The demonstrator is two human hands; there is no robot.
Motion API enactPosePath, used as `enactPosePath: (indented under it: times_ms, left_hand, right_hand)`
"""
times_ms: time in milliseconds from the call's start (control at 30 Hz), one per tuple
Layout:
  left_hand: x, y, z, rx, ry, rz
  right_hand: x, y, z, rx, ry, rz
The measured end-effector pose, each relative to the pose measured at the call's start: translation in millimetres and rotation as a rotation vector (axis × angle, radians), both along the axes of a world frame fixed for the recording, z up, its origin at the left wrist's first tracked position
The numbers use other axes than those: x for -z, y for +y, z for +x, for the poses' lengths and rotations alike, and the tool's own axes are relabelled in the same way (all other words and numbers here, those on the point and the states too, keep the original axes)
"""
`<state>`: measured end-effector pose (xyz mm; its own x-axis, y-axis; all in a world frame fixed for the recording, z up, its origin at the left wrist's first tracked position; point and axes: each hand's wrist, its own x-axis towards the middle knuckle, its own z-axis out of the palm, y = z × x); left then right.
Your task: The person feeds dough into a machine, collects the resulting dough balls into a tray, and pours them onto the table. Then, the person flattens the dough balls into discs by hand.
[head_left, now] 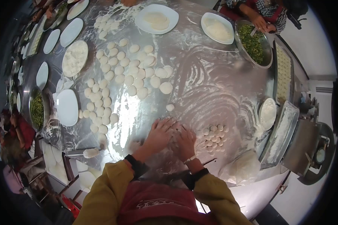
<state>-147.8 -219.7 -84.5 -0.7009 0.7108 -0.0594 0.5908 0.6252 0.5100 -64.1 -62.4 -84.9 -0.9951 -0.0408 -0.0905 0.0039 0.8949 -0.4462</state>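
On the floured metal table [214, 93], my left hand [161, 135] and my right hand [184, 140] lie side by side, palms down, their fingertips close together. Whatever is beneath them is hidden. A single small dough piece [170, 107] sits just beyond my fingertips. Right of my right hand is a cluster of small dough balls [215, 138]. Many flattened dough rounds [128, 80] are spread ahead and to the left. A large lump of dough [245, 167] rests near the table's front edge on the right.
At the right stand a flour bowl [267, 114], a long floury tray [281, 137] and a filled tray [283, 75]. A co-worker's hands [261, 24] are at a bowl of green filling [251, 44]. White plates [67, 107] and a rolling pin [75, 153] lie left.
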Motion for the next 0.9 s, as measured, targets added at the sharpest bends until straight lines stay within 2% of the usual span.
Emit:
enactPosePath:
  times_ms: [67, 167, 200, 300, 333, 400, 500, 533, 633, 733, 800, 900]
  left_hand:
    - [-3, -10, 14, -0.031, -0.025, 0.012]
    - [-4, -23, 31, -0.124, -0.114, 0.038]
    - [-3, -26, 35, -0.150, -0.157, 0.055]
    - [-1, -28, 46, -0.175, -0.262, 0.147]
    - [-2, -27, 47, -0.173, -0.292, 0.185]
    - [-9, -24, 49, -0.074, -0.245, 0.177]
    - [-24, -23, 47, 0.088, -0.213, 0.108]
    - [-26, -23, 46, 0.144, -0.208, 0.074]
    - [-15, -22, 44, 0.016, -0.179, 0.159]
    - [-18, -42, 35, -0.388, -0.205, 0.222]
    - [-18, -61, 24, -0.455, -0.072, 0.110]
    - [-19, -72, 18, -0.520, 0.021, -0.001]
  right_hand:
    - [14, 3, 21, 0.078, -0.043, -0.016]
    - [7, 27, 40, 0.218, -0.108, 0.004]
    - [2, 33, 41, 0.204, -0.039, 0.047]
    - [-8, 40, 40, 0.243, -0.135, 0.116]
    - [-6, 41, 41, 0.254, -0.098, 0.070]
    - [-3, 42, 40, 0.281, -0.023, -0.021]
    - [-7, 34, 40, 0.293, 0.039, -0.012]
    - [-8, 29, 38, 0.314, 0.051, -0.098]
    - [-20, 14, 25, 0.357, 0.062, -0.332]
    - [-35, -1, 9, 0.373, 0.018, -0.522]
    - [-32, -12, 0, 0.398, -0.038, -0.656]
    - [-6, -27, -10, 0.259, -0.006, -0.531]
